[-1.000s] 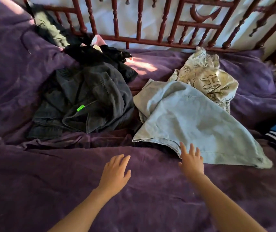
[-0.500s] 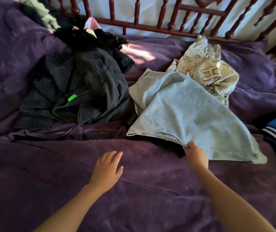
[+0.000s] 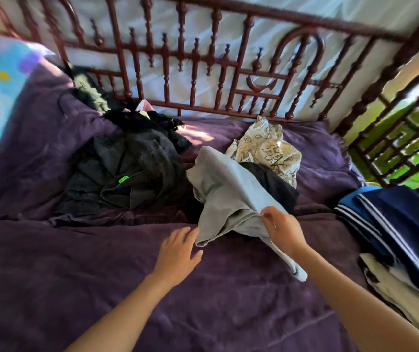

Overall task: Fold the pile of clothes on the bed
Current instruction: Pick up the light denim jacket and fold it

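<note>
A pale blue-grey garment (image 3: 225,191) is bunched and lifted off the purple bedspread (image 3: 101,262) in the middle of the bed. My right hand (image 3: 283,228) grips its near edge, and a strip of the cloth hangs down past my wrist. My left hand (image 3: 177,252) hovers open just left of the garment's lower corner, fingers spread, holding nothing. A dark item (image 3: 272,182) now shows beneath the lifted cloth. A dark grey denim heap (image 3: 124,174) with a green tag lies to the left. A cream patterned garment (image 3: 266,148) sits behind.
A dark red wooden railing (image 3: 203,72) closes off the far side of the bed. Black and green clothes (image 3: 94,95) lie at the back left. A navy garment with white stripes (image 3: 401,224) rests at the right edge, over something white.
My right hand closed on the pale garment's edge and pulled it up and toward me, bunching it and uncovering a dark item. My left hand moved right, toward the cloth.
</note>
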A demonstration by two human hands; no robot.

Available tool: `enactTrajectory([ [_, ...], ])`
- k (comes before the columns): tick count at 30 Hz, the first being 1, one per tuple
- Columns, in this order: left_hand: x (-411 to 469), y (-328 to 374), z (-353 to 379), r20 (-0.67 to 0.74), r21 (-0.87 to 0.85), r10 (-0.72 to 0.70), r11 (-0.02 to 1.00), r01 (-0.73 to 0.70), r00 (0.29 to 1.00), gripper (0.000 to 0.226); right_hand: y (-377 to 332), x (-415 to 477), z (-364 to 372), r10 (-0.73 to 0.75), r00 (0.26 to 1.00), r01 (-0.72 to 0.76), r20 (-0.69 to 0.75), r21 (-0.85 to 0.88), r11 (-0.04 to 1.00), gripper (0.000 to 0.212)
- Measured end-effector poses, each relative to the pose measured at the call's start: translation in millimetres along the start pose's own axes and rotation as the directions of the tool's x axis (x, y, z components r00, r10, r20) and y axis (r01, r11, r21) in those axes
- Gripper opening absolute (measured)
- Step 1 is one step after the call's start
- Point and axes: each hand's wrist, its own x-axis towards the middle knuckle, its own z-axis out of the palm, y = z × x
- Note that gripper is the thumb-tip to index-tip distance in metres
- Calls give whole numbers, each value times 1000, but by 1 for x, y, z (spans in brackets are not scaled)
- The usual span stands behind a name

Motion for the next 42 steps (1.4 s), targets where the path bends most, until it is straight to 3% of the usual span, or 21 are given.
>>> enactTrajectory([
  [2,-8,13,-20,-19,-18,12,1000,-12,1000,95,-18,-16,-27,-47,998,49,-49,33,998,15],
  [5,-24,33,-43,-58,0,47,999,-47,997,105,-41,-35,-66,-89,990,94,-111,46,994,15],
  [10,-62,59,-49,-22,63,66,996,-65,998,93,-72,-68,-106,-125,969,144,-212,80,986,16],
  [14,-83,73,-54,-70,61,29,998,-25,997,96,-95,-94,-129,-195,945,230,-262,106,967,16],
  [17,-91,77,-59,-193,6,28,1000,-28,981,80,-112,-108,-153,-211,906,283,-366,156,946,13],
  [20,-95,73,-75,-460,-188,75,966,-179,885,35,-123,-117,-176,-215,872,315,-440,169,934,14],
  [22,-100,67,-91,-566,-281,0,940,-194,824,18,-121,-121,-188,-199,854,308,-480,160,938,15],
  [31,-120,59,-221,-772,-333,-94,903,-273,628,15,-113,-139,-216,-21,791,253,-612,296,921,18],
  [36,-134,75,-316,-959,-99,18,913,-395,282,16,-140,-144,-248,-32,678,377,-734,311,872,16],
  [38,-140,80,-346,-980,-27,58,907,-420,189,13,-153,-146,-260,-48,618,436,-785,291,852,14],
  [40,-145,81,-365,-985,-5,74,894,-448,158,12,-164,-149,-270,-56,567,477,-822,272,835,14],
  [42,-146,79,-374,-982,-52,40,880,-473,184,16,-172,-152,-275,-51,539,496,-840,268,826,15],
])
